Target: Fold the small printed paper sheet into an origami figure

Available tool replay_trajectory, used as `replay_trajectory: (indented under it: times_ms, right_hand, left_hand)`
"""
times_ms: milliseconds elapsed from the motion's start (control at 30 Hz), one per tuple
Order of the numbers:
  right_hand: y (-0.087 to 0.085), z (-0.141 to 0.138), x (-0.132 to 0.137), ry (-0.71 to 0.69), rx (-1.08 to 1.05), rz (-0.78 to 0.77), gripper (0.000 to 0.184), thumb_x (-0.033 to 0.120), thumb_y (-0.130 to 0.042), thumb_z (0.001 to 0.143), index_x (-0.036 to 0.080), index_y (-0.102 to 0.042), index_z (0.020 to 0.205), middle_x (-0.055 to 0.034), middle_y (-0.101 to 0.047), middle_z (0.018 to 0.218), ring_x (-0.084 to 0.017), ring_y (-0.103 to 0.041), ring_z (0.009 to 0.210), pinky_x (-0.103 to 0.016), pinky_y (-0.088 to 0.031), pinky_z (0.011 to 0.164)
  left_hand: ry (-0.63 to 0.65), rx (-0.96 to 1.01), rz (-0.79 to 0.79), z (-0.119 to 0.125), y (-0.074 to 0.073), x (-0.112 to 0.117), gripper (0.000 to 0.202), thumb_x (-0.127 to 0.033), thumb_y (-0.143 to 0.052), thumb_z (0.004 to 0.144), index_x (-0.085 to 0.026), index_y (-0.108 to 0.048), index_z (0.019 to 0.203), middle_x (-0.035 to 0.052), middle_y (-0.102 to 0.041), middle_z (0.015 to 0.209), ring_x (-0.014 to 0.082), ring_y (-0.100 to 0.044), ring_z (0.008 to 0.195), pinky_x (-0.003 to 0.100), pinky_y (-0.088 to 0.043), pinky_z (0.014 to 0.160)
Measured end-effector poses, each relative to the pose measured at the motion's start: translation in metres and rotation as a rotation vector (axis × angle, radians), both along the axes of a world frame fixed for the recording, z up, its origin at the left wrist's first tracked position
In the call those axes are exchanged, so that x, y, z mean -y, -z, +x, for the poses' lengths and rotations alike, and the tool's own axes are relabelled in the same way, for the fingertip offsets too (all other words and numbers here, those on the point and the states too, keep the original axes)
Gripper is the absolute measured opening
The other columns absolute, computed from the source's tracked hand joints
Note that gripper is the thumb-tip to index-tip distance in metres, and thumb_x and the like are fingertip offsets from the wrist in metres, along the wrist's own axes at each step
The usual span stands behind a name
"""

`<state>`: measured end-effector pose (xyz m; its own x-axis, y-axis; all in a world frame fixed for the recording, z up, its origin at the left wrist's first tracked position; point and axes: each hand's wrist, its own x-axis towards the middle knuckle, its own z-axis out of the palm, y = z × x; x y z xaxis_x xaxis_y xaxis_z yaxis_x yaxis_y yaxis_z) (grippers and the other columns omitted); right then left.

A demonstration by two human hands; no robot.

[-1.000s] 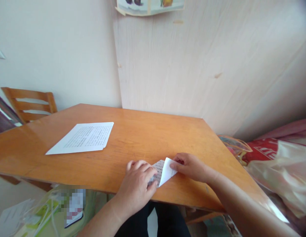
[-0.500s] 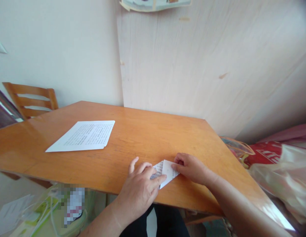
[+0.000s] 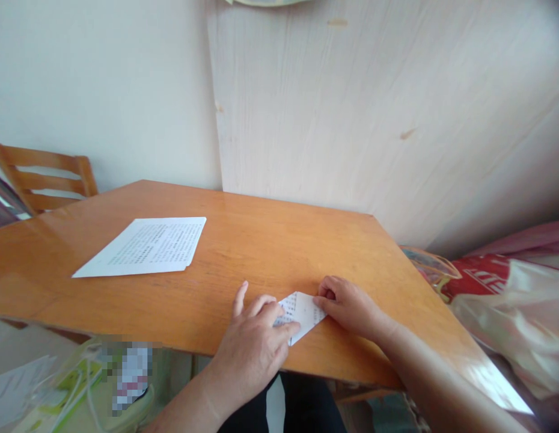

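A small folded sheet of printed paper (image 3: 305, 313) lies on the wooden table (image 3: 261, 240) close to its front edge. My left hand (image 3: 256, 337) rests over the paper's left side, fingers spread, the thumb and some fingertips pressing on it and the little finger raised. At the right corner, my right hand (image 3: 347, 304) has that edge pinched between thumb and curled fingers. Dark print shows on the paper's left part, while its middle flap is mostly white. The left hand covers the left end of the paper.
Printed white sheets (image 3: 144, 248) lie stacked on the table's left part. A wooden chair (image 3: 49, 174) stands beyond at far left. Below the front edge is a translucent container (image 3: 162, 385) with assorted items. Red and whitish bags (image 3: 500, 307) sit right of the table.
The view has shifted slightly, so the table and sheets appear a little further left. Both hands stay on the folded paper in nearly the same pose.
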<state>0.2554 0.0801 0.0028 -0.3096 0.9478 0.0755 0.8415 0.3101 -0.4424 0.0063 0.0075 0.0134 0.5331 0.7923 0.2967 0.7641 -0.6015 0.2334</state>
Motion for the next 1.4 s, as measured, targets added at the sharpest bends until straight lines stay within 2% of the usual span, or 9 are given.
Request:
replay_trajectory:
  times_ms: [133,367,533,600,700,800,1033,1300,1400]
  right_hand:
    - [0.001,0.004,0.004,0.004,0.035,0.088,0.014,0.031,-0.065,0.089,0.021,-0.058,0.082,-0.0034,-0.065,0.083,-0.018,-0.056,0.076,-0.029,-0.038,0.068]
    - [0.002,0.013,0.009,0.044,0.188,0.215,0.013,0.031,-0.056,0.096,0.021,-0.059,0.088,-0.0072,-0.066,0.089,-0.024,-0.059,0.086,-0.035,-0.042,0.078]
    - [-0.01,0.009,0.027,0.065,0.077,0.351,0.019,0.026,-0.05,0.099,0.02,-0.067,0.1,-0.0109,-0.071,0.1,-0.026,-0.063,0.096,-0.041,-0.045,0.087]
    - [-0.015,0.001,0.044,-0.029,0.026,0.38,0.023,0.028,-0.048,0.101,0.02,-0.069,0.108,-0.0118,-0.072,0.108,-0.027,-0.064,0.099,-0.044,-0.047,0.088]
    - [-0.017,-0.015,0.07,-0.277,-0.017,0.34,0.034,0.031,-0.052,0.099,0.023,-0.063,0.13,-0.0097,-0.069,0.127,-0.028,-0.063,0.115,-0.047,-0.047,0.1]
    - [-0.011,-0.023,0.085,-0.381,0.008,0.261,0.045,0.032,-0.054,0.098,0.023,-0.055,0.143,-0.0094,-0.061,0.141,-0.029,-0.056,0.13,-0.049,-0.042,0.112]
    - [0.003,-0.01,0.085,-0.293,0.123,0.271,0.043,0.031,-0.052,0.099,0.018,-0.059,0.139,-0.0112,-0.057,0.145,-0.029,-0.053,0.134,-0.05,-0.039,0.116]
    - [0.002,0.017,0.074,-0.153,0.186,0.307,0.035,0.026,-0.049,0.099,0.019,-0.066,0.129,-0.0117,-0.065,0.135,-0.031,-0.059,0.128,-0.058,-0.039,0.114]
    - [-0.004,0.017,0.069,-0.055,0.181,0.361,0.032,0.025,-0.048,0.099,0.015,-0.071,0.119,-0.0165,-0.066,0.133,-0.033,-0.06,0.126,-0.057,-0.043,0.111]
  left_hand:
    - [0.004,0.001,0.007,0.0,0.001,0.0,0.028,-0.017,-0.061,0.086,-0.036,-0.07,0.106,0.0009,-0.063,0.105,0.0267,-0.052,0.115,0.07,-0.003,0.117]
    - [0.024,0.005,0.028,-0.001,0.006,-0.003,0.032,-0.016,-0.059,0.088,-0.038,-0.069,0.109,0.0003,-0.064,0.106,0.0258,-0.052,0.113,0.071,0.002,0.117]
    - [0.034,0.024,0.019,-0.001,0.006,-0.002,0.033,-0.015,-0.059,0.088,-0.037,-0.069,0.109,-0.0011,-0.064,0.108,0.024,-0.054,0.111,0.071,0.004,0.117]
    - [0.039,0.035,0.015,-0.001,0.005,-0.002,0.033,-0.015,-0.059,0.088,-0.037,-0.068,0.11,-0.0013,-0.064,0.107,0.0237,-0.054,0.11,0.071,0.003,0.116]
    - [0.037,0.028,0.013,-0.001,0.006,-0.002,0.029,-0.018,-0.059,0.09,-0.036,-0.069,0.109,-0.0001,-0.064,0.106,0.0245,-0.054,0.109,0.071,0.0,0.116]
    - [0.021,0.009,0.027,-0.001,0.008,-0.003,0.025,-0.02,-0.06,0.09,-0.036,-0.071,0.107,0.001,-0.065,0.109,0.0251,-0.054,0.111,0.069,-0.002,0.117]
    - [0.018,0.006,0.018,-0.001,0.007,-0.004,0.034,-0.018,-0.058,0.089,-0.039,-0.069,0.114,0.001,-0.064,0.107,0.0249,-0.054,0.109,0.07,-0.002,0.116]
    - [0.027,0.016,0.01,-0.001,0.006,-0.002,0.035,-0.016,-0.058,0.088,-0.04,-0.07,0.112,0.0001,-0.064,0.108,0.0236,-0.055,0.107,0.07,-0.003,0.116]
    - [0.029,0.021,0.012,-0.001,0.006,-0.003,0.035,-0.017,-0.059,0.089,-0.04,-0.069,0.113,-0.0007,-0.064,0.107,0.0235,-0.055,0.107,0.07,-0.003,0.116]
